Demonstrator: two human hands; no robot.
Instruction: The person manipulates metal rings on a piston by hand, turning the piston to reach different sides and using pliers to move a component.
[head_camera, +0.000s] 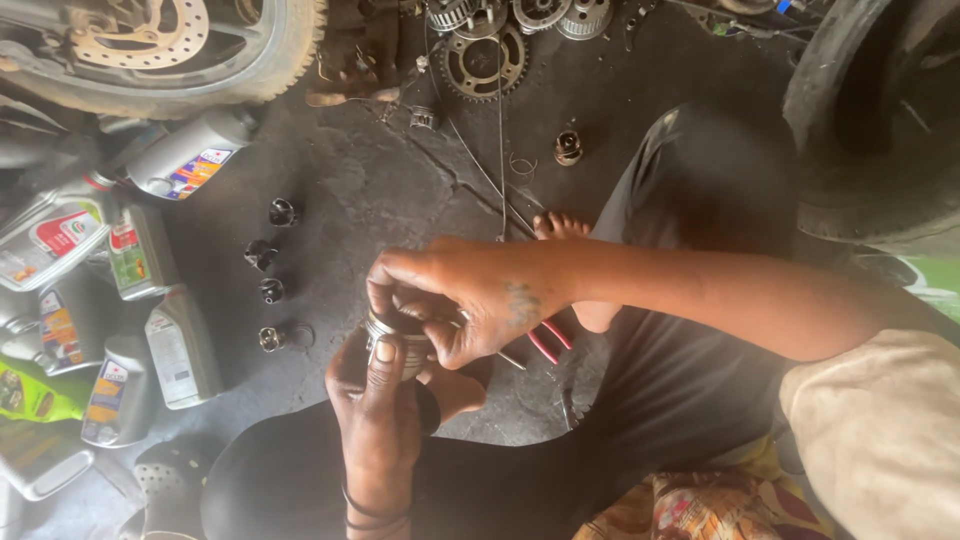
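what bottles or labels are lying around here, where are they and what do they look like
Grey oil bottles: clustered on the floor at left, rectangular, with red, white and green labels.
Grey bottle: lying tilted near the tyre, multicoloured label.
Bright green container: far left edge, partly hidden.

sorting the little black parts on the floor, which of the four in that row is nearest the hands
The bottom one of the row, beside a thin ring, lies nearest the left hand. The other three sit farther up the floor.

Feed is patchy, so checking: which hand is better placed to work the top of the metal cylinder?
Right, probably. The right hand has fingertips on top of the metal cylinder; the left hand grips it from below.
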